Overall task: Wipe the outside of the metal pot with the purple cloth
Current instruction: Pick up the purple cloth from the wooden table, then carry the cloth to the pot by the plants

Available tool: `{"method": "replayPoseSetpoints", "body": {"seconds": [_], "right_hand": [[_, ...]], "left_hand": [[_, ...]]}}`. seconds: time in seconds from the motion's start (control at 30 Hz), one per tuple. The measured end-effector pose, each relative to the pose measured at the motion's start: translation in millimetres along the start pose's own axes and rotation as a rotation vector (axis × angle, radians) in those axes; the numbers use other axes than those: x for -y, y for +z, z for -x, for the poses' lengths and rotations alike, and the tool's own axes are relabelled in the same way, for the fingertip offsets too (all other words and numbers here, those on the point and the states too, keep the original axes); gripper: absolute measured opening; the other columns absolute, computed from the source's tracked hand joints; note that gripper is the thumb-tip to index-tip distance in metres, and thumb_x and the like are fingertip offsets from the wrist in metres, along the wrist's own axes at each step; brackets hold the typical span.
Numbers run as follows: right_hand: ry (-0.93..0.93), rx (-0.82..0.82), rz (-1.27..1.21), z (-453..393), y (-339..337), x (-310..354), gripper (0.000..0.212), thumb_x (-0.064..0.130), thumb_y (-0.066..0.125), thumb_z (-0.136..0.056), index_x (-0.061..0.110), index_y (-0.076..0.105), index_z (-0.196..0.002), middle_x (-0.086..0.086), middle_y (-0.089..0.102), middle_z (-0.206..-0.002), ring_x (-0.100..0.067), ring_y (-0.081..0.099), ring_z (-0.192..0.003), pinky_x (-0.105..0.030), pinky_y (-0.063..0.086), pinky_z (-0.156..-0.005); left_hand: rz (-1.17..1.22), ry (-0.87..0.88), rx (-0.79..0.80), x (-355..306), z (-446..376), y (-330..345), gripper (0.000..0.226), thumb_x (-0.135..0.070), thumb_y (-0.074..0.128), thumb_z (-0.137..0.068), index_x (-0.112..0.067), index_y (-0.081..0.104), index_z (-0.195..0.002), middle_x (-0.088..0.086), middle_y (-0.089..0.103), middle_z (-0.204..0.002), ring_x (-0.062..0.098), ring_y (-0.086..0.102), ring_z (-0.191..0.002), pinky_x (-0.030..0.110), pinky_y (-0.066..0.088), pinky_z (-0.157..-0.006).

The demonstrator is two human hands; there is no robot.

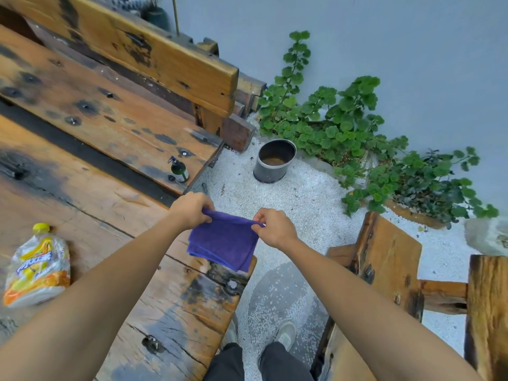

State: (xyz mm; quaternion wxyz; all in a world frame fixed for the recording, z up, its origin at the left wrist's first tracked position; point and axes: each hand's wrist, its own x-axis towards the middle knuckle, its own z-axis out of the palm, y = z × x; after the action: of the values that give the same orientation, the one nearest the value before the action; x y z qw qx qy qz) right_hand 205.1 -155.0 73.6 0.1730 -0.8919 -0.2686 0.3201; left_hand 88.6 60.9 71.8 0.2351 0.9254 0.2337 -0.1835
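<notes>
Well, two hands (left (pixel 191 209), right (pixel 272 226)) pinch one purple cloth (pixel 222 242); one metal pot (pixel 273 160).

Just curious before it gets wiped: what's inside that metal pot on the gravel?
Looking down into the metal pot, there is a brownish, rust-coloured layer at the bottom; whether liquid or dirt is unclear. Its near inner wall is hidden.

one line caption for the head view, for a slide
Both hands, left hand and right hand, hold the folded purple cloth up; the metal pot stands untouched on gravel.
</notes>
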Motion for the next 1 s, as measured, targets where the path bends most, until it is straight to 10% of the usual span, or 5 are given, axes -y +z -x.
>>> {"method": "replayPoseSetpoints", "body": {"seconds": [0.23,1.0], "right_hand": [[-0.002,-0.252,-0.006,11,-70,-14,0.008,0.029,0.068,-0.095,0.032,0.075,-0.099,0.003,0.077,-0.095,-0.022,0.069,-0.091,-0.035,0.057,-0.074],[0.15,-0.611,-0.092,4,-229,-147,0.008,0.033,0.066,-0.095,0.032,0.07,-0.102,0.003,0.074,-0.097,-0.025,0.068,-0.092,-0.032,0.048,-0.07]], "left_hand": [[-0.002,0.139,-0.177,-56,-9,-47,0.012,-0.023,0.079,-0.081,-0.025,0.082,-0.093,-0.004,0.071,-0.073,0.019,0.064,-0.075,0.034,0.054,-0.07],[-0.06,0.437,-0.283,-270,-102,-87,0.011,-0.025,0.067,-0.09,-0.019,0.071,-0.098,0.004,0.074,-0.099,0.028,0.065,-0.099,0.042,0.052,-0.082]]}}
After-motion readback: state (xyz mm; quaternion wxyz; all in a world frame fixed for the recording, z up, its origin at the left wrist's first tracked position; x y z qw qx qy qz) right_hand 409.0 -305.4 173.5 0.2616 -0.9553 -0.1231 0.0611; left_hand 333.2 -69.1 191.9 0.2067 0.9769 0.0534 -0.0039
